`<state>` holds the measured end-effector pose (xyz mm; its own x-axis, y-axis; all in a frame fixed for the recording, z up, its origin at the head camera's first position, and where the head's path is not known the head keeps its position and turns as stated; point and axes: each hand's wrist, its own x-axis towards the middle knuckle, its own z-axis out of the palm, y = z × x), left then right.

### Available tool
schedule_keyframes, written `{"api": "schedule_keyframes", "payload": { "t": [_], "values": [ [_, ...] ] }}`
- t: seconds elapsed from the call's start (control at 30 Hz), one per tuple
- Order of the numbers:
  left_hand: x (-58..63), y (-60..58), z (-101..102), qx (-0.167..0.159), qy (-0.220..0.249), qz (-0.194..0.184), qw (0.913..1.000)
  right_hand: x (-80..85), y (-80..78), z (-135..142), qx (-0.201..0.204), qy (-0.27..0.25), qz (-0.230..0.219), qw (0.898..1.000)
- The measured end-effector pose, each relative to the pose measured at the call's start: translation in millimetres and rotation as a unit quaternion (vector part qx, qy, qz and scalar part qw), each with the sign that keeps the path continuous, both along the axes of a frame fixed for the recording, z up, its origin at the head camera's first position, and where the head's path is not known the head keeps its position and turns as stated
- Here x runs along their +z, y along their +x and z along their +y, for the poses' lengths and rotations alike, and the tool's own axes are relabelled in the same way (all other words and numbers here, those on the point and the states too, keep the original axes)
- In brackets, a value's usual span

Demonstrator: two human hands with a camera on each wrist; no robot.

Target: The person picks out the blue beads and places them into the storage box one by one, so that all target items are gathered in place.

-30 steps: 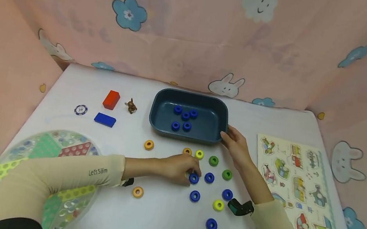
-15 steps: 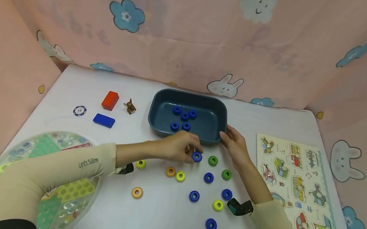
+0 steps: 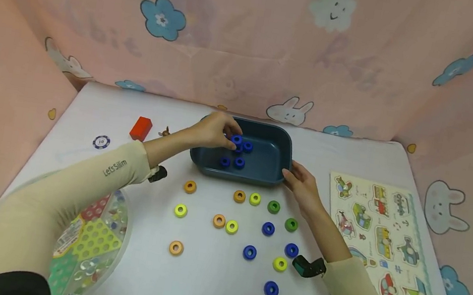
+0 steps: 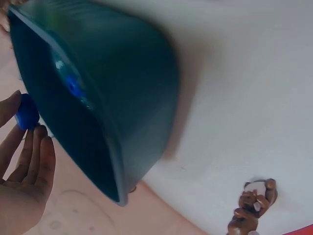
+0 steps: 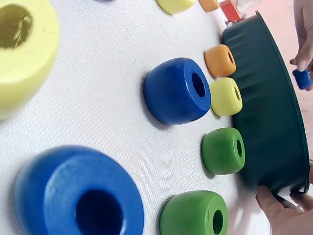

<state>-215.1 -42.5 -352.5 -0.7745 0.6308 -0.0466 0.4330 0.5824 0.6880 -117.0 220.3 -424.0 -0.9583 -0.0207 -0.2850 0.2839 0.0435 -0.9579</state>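
In the head view my left hand (image 3: 212,131) is over the left part of a dark teal tray (image 3: 259,177). It pinches a blue ring-shaped bead (image 3: 236,139) between thumb and fingertips. The left wrist view shows this blue bead (image 4: 27,112) just outside the tray's near rim line, above its opening. Several blue beads (image 3: 240,163) lie on the tray floor, some partly hidden by the hand. My right hand (image 3: 307,191) grips the tray's right front corner, thumb against the outer wall, as the right wrist view also shows with the fingers (image 5: 271,203) at the wall.
In front of the tray lie loose beads: blue (image 3: 250,252), green (image 3: 274,207), yellow (image 3: 231,227) and orange (image 3: 176,248). A picture board (image 3: 386,251) is at right. A round game board (image 3: 96,239), red block (image 3: 141,128), chip (image 3: 101,142) and bear figurine (image 4: 249,210) are at left.
My left hand has lifted a blue bead off the table and carried it up and left over the tray. The right hand keeps its hold on the tray's corner.
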Motion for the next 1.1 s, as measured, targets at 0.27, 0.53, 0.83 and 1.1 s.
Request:
{"api": "schedule_keyframes", "payload": {
  "t": [0.27, 0.53, 0.83, 1.1],
  "values": [
    [-1.9, -6.3, -3, 0.02, 0.021, -0.008, 0.9996, 1.5, 0.8, 0, -0.004, 0.005, 0.001, 1.0],
    [-4.6, 21.4, 3, -0.053, 0.042, 0.011, 0.9977, -0.1, -0.2, 0, 0.0, 0.001, 0.003, 1.0],
    [-28.0, 85.9, 20, -0.181, 0.094, -0.026, 0.9786, -0.5, -2.3, 0, 0.002, -0.006, -0.004, 1.0],
    [-51.8, 136.4, 39, -0.271, 0.042, -0.058, 0.9599, 0.4, -3.7, -1, -0.005, -0.003, -0.013, 1.0]
  ]
}}
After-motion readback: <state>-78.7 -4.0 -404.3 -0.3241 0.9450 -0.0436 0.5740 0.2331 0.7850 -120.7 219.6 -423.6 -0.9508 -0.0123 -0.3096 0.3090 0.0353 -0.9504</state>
